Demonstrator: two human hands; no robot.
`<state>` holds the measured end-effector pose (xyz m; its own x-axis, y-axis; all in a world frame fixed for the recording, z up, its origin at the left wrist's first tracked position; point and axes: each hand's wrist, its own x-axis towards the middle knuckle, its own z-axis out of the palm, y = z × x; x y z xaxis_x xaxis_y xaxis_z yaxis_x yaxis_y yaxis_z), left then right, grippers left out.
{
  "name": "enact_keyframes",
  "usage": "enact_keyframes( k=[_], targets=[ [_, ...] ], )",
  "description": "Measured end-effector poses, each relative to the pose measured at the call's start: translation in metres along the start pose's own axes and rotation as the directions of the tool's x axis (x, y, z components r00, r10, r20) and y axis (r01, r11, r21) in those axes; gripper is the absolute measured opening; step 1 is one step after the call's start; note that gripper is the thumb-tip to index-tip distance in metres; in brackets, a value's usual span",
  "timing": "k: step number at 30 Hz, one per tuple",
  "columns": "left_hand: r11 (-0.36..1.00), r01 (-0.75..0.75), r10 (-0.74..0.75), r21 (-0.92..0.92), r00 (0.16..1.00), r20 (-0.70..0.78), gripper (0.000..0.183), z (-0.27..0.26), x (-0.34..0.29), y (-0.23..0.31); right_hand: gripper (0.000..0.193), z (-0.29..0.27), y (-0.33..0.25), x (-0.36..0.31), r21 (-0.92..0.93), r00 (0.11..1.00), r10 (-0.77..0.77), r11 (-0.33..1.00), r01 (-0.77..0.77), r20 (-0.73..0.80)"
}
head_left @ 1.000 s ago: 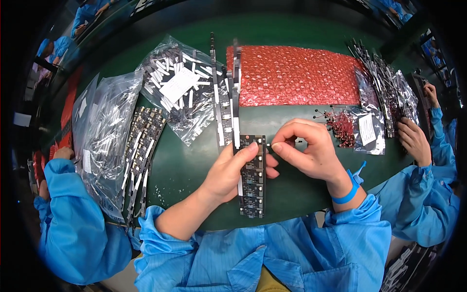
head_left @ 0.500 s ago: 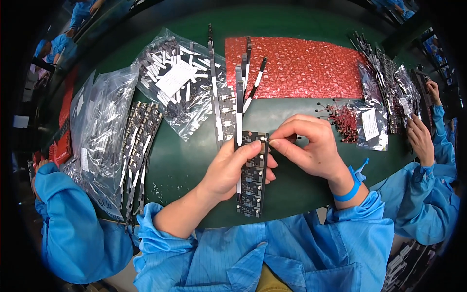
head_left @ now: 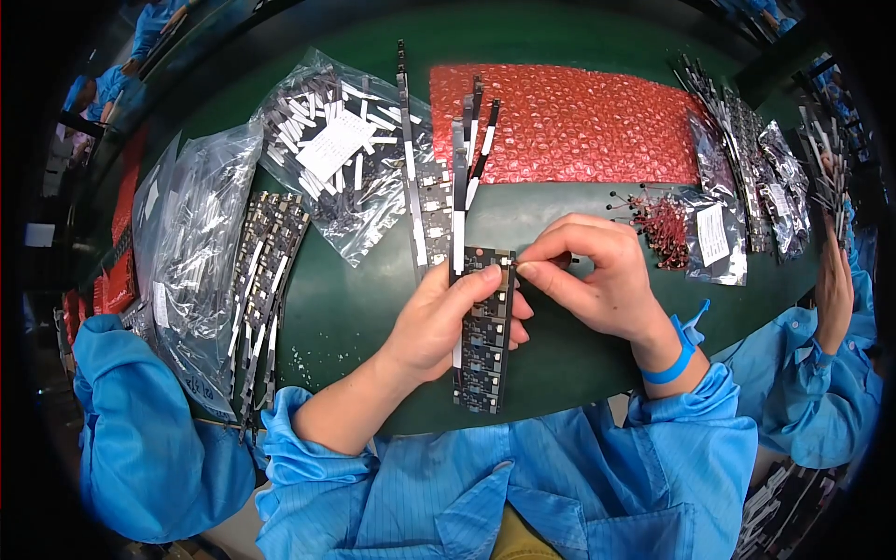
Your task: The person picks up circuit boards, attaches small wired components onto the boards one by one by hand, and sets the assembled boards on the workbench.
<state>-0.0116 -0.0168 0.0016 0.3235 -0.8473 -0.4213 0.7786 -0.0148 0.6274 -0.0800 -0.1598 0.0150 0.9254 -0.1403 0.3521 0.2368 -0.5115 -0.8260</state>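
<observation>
My left hand (head_left: 429,313) grips a strip-shaped panel of black circuit boards (head_left: 482,359), its thumb on the upper face and fingers behind. Long black-and-white flat strips (head_left: 458,201) rise from the panel's left side, tilted away from me. At the panel's upper right corner, my right hand (head_left: 597,275) is closed, thumb and forefinger pinched together. A small black tip (head_left: 573,261) shows behind those fingers; the part pinched at the board edge is too small to make out. Right of this hand lies a pile of thin red wires with black round ends (head_left: 661,229).
Beyond my hands are red bubble wrap (head_left: 560,126), a clear bag of black-and-white strips (head_left: 350,177) and another board panel (head_left: 435,201). Stacked panels (head_left: 271,243) and plastic bags (head_left: 201,224) lie left. Co-workers' blue sleeves (head_left: 154,439) flank me; one co-worker's hand (head_left: 833,289) is at right.
My hands stay almost still at the panel's corner. At right, the co-worker's hand has moved outward and now holds up a bunch of strips. The left co-worker's hand has gone from sight.
</observation>
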Motion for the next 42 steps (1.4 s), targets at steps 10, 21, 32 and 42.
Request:
enact_keyframes(
  k=[10,21,32,42],
  targets=[
    [1.000,-0.012,0.012,0.006,1.000,0.000,0.020,-0.0006,0.0003,-0.0005,0.006,-0.0007,-0.0004,0.0002,0.037,0.997,0.076,0.996,-0.077,0.028],
    [0.974,-0.124,0.127,0.190,0.992,-0.006,0.017,-0.0002,0.0014,-0.0006,0.007,-0.0016,-0.0023,-0.0009,0.095,0.968,0.233,0.966,-0.241,0.089],
    [0.978,-0.108,0.118,0.180,0.992,-0.046,0.024,0.0041,0.0005,-0.0037,0.006,0.0009,0.0016,-0.0018,0.368,0.884,0.399,0.805,-0.465,0.245],
    [0.957,-0.123,0.135,0.263,0.990,-0.027,0.026,0.0040,-0.0007,-0.0044,0.005,0.0015,0.0050,-0.0014,0.531,0.844,0.408,0.656,-0.537,0.349]
  ],
)
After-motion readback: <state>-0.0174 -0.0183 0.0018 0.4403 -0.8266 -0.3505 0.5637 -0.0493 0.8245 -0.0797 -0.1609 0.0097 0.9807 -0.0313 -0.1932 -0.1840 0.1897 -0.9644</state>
